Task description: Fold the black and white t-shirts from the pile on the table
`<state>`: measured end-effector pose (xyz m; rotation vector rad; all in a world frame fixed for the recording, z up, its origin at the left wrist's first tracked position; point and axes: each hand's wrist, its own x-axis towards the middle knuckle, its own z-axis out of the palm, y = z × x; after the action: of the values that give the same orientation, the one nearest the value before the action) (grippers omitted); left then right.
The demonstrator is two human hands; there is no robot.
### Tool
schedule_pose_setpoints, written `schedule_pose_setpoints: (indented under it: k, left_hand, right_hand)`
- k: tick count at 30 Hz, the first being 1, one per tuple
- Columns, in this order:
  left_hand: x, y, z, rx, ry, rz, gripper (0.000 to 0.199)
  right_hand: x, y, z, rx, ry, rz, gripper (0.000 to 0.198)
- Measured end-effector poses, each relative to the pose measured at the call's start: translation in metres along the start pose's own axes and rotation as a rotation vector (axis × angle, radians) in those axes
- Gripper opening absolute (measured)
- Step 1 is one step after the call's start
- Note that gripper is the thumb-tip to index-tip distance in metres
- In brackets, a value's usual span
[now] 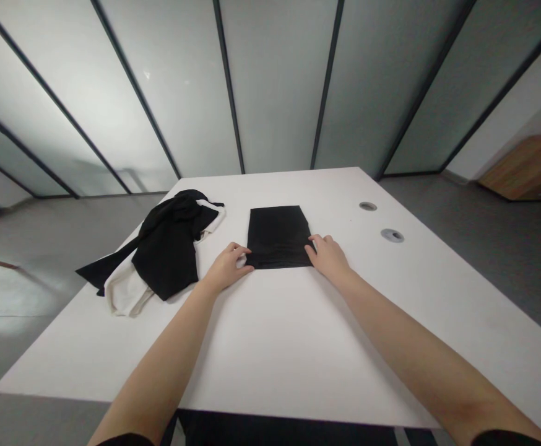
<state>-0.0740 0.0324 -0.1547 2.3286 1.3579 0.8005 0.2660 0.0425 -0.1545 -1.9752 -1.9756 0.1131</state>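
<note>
A black garment (pixel 277 228), folded into a neat flat rectangle with stacked layers along its near edge, lies on the white table (pixel 270 347). My left hand (pixel 226 266) grips its near left corner, with the thumb at the front edge and the fingers against the side. On the opposite side, my right hand (pixel 328 255) holds the near right edge between thumb and fingers. The fingertips are partly hidden against the dark cloth. Both forearms reach in from the table's near edge.
To the left, a loose heap of black clothing (pixel 173 248) with white cloth (pixel 126 288) beneath it hangs slightly past the table's left edge. Two round cable grommets (pixel 392 235) sit in the tabletop at right. Frosted glass panels (pixel 280 87) stand behind the table.
</note>
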Motion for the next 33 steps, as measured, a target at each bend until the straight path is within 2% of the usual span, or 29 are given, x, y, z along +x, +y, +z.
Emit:
schedule_pose_setpoints:
  k: [7, 16, 24, 28, 31, 33]
  left_hand:
    - [0.001, 0.002, 0.003, 0.059, -0.055, -0.004, 0.027]
    - [0.002, 0.006, 0.007, 0.064, -0.069, 0.004, 0.026]
    - [-0.001, 0.012, -0.001, 0.107, -0.123, 0.042, 0.030]
    - [-0.002, 0.016, -0.005, 0.117, -0.117, 0.055, 0.018]
    - [-0.001, 0.021, -0.005, 0.150, -0.068, 0.084, 0.036]
    - [0.000, 0.027, -0.001, 0.157, 0.004, 0.119, 0.037]
  right_hand:
    - [0.001, -0.003, -0.012, 0.077, -0.144, 0.054, 0.035]
    - [0.007, 0.004, -0.013, 0.084, -0.145, 0.064, 0.035]
    - [0.014, 0.016, 0.003, 0.115, -0.105, -0.051, 0.036]
    - [0.014, 0.015, 0.002, 0.133, -0.164, -0.056, 0.033]
    - [0.010, 0.007, -0.001, 0.114, -0.073, -0.080, 0.029]
    - [0.007, 0.000, -0.002, 0.121, 0.037, -0.189, 0.029]
